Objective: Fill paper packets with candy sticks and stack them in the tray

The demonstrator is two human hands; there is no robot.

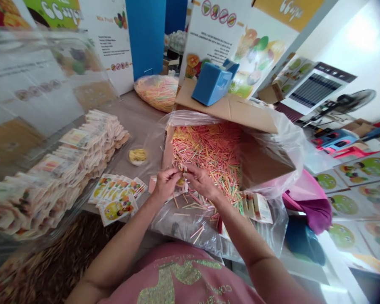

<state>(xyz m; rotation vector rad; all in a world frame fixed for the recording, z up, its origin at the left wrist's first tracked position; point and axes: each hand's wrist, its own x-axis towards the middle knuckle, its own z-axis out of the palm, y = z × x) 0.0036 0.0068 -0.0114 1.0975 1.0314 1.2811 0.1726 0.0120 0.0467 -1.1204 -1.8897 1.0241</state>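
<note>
My left hand (165,182) and my right hand (202,182) meet at the front edge of an open carton. Between their fingertips they pinch a small printed packet (181,180) with yellow on it; the fingers partly hide it. Behind them, thin pink, yellow and green sticks (209,147) fill the plastic-lined carton (266,164). Loose sticks (198,231) lie on the plastic below my hands. Left of my left hand, flat printed packets (117,209) are fanned out. A small clear dish (138,163) holds what look like yellow rubber bands.
Rows of filled packets (72,156) are stacked at the left, near clear plastic sheeting. A blue container (210,84) rests on the carton flap. A bag of sticks (156,90) stands behind. More packets (258,207) lie right of my right forearm, near a pink bag (307,194).
</note>
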